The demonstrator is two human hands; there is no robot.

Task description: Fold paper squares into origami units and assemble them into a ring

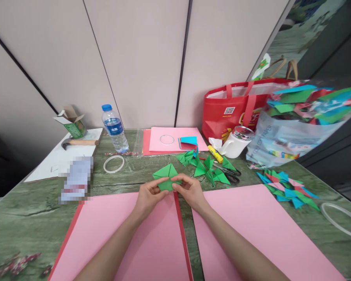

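Paper, green and folded: pinching narrowly with left hand and right hand together, probably to stop its layers springing open. Holding it near the far edge of the left pink sheet, apparently for easy sight. Having loose green pieces lying just beyond, seemingly for reach, with scissors and glue stick beside them.
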